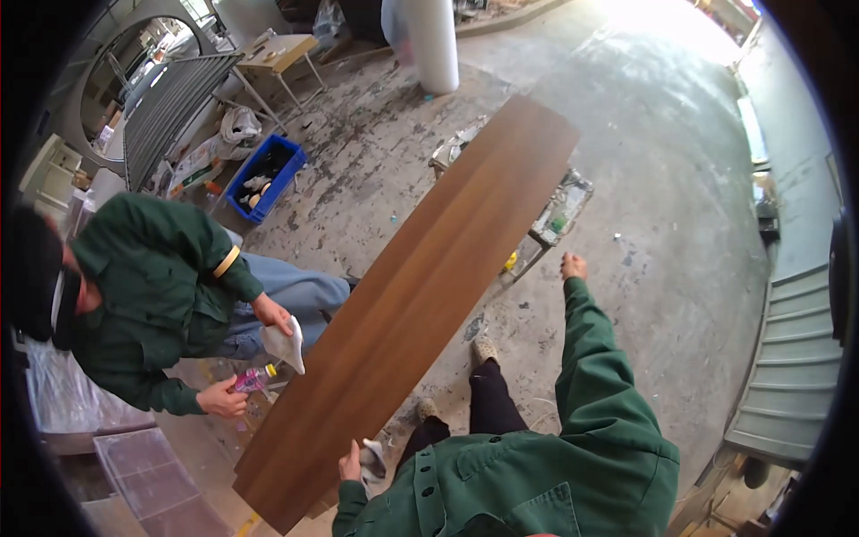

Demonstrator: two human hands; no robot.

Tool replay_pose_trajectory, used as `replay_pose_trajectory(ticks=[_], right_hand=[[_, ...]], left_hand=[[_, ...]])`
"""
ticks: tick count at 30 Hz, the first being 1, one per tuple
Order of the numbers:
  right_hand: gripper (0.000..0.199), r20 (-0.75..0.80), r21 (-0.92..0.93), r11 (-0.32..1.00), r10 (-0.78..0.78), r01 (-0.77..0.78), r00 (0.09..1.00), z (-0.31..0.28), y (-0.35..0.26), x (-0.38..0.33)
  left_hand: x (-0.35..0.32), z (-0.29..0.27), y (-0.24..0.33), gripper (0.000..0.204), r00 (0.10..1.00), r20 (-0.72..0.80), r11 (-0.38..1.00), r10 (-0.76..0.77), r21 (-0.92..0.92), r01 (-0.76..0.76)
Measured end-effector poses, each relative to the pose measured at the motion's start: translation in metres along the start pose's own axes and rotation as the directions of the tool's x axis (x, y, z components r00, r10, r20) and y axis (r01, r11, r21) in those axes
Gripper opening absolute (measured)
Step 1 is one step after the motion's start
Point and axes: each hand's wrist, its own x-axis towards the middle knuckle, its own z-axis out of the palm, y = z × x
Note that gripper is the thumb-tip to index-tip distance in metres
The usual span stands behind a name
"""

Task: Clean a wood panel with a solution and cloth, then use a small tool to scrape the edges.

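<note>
A long brown wood-grain board (pixel 416 295) lies slantwise across a low worn stand (pixel 559 210), whose end shows beyond the board's right edge. Beside the near right edge of the board, my left hand (pixel 351 464) is closed on a grey-and-white cloth (pixel 372 458). My right hand (pixel 574 267) is held out to the right of the board, apart from it, with its fingers curled in and nothing visible in them. Across the board, a co-worker has a white cloth (pixel 284 344) in one hand and a pink bottle with a yellow cap (pixel 254 379) in the other.
Behind the co-worker's side is a blue crate (pixel 267 179) with odds and ends in it. A white column (pixel 433 49) rises past the board's far end. A small table (pixel 277 54) stands farther left. Ribbed panelling (pixel 792 358) runs along the right.
</note>
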Motion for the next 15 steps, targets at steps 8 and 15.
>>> replay_pose_trajectory(ticks=[8,15], right_hand=[[0.037,-0.061,-0.393,0.919,-0.050,0.022,0.997,0.112,-0.054,0.096],[0.023,0.001,-0.690,0.720,-0.108,0.079,0.994,0.180,0.034,0.151]], left_hand=[[-0.081,0.004,0.045,0.068,0.875,0.055,0.876,-0.481,0.083,0.476],[-0.104,0.029,0.032,0.061,0.843,-0.045,0.841,-0.536,0.062,0.538]])
